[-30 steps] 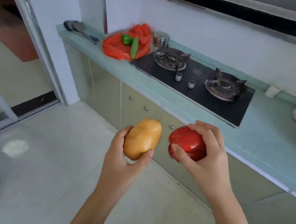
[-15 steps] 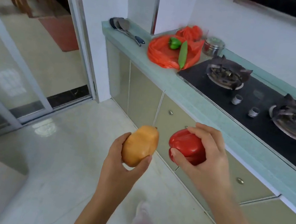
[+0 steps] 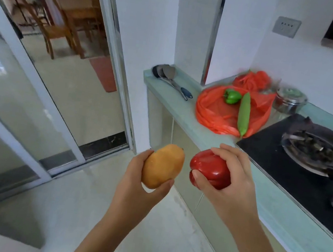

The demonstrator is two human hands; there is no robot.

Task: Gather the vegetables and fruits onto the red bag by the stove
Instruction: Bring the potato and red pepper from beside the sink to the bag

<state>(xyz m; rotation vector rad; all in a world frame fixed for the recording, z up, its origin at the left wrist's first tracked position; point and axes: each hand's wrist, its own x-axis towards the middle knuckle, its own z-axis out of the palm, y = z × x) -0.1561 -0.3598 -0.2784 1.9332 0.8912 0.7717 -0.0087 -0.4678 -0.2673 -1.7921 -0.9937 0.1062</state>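
My left hand (image 3: 141, 189) holds a yellow-brown mango (image 3: 162, 166) in front of me over the floor. Beside it my right hand (image 3: 230, 185) grips a shiny red bell pepper (image 3: 208, 169). Both are just short of the counter's front edge. Farther back, the red plastic bag (image 3: 213, 111) lies spread on the pale green counter (image 3: 177, 108), left of the black gas stove (image 3: 299, 158). On the bag rest a green bell pepper (image 3: 232, 96) and a long green pod-shaped vegetable (image 3: 244, 113).
Metal ladles and a spatula (image 3: 168, 76) lie at the counter's left end. A steel lidded pot (image 3: 290, 100) stands behind the bag. Cabinets run under the counter. A sliding glass door (image 3: 43, 90) is at left, with a dining room beyond it.
The view has moved closer to the counter's left end, so the bag appears larger and nearer. Both hands still hold the mango and red pepper in the same grip.
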